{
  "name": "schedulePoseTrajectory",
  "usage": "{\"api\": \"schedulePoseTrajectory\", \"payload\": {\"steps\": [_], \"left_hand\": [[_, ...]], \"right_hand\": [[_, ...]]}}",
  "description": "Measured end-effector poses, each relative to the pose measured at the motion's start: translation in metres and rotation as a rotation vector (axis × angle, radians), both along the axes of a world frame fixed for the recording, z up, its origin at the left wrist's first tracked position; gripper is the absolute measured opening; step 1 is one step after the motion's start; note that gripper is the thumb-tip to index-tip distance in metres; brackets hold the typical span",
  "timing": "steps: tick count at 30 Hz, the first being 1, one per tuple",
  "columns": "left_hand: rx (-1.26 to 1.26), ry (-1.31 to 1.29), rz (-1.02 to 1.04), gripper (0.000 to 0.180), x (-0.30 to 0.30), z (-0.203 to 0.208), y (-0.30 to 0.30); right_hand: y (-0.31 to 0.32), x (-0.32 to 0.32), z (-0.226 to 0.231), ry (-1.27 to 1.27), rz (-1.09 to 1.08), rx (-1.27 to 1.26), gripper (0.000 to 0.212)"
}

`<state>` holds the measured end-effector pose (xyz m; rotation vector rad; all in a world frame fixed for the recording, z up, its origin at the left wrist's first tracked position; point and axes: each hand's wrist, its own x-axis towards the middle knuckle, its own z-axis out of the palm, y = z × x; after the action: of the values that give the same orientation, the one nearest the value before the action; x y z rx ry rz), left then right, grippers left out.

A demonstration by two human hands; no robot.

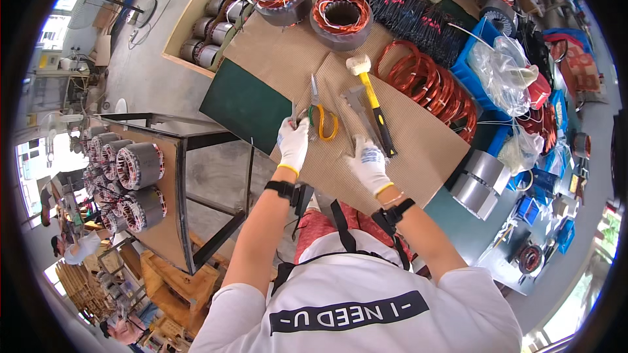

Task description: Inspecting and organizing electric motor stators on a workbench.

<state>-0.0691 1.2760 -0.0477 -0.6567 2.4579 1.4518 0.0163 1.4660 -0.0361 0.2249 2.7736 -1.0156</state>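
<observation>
My left hand [293, 144], in a white glove, is closed with its fingertips on a small greyish piece [294, 112] too small to name. Just right of it lie scissors [320, 116] with orange and green handles, blades pointing away from me. My right hand [370, 165], also gloved, rests low on the cardboard [412, 157], thumb and forefinger apart. Its fingertips are at the lower end of a long grey metal tool [361, 114], whose kind I cannot make out. Beside that tool lies a hammer [374, 101] with a pale head and a yellow and black handle.
Two wound stators [281, 0] [341, 23] stand at the far edge. Red wire coils [428, 88] and dark sleeved leads [399, 10] lie to the right, beside a blue bin [474, 68] and bare metal cores [481, 183]. More stators [140, 165] fill a stand at left.
</observation>
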Motion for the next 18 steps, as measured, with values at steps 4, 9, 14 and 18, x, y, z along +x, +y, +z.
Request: {"api": "schedulePoseTrajectory", "payload": {"steps": [4,9,14,18], "left_hand": [[-0.385,-0.035,-0.219,0.06,-0.006,-0.002,0.021],[-0.501,-0.254,-0.366,0.058,-0.011,0.016,0.024],[-0.54,-0.253,-0.483,0.061,0.003,0.013,0.007],[-0.35,-0.206,-0.297,0.045,0.036,0.006,-0.019]], "right_hand": [[-0.004,-0.008,-0.016,-0.263,0.02,0.123,0.037],[0.018,-0.015,0.033,-0.178,-0.094,0.139,0.035],[0.053,-0.016,0.015,0.019,-0.244,0.138,0.034],[0.06,-0.022,0.009,-0.118,-0.236,0.089,0.043]]}}
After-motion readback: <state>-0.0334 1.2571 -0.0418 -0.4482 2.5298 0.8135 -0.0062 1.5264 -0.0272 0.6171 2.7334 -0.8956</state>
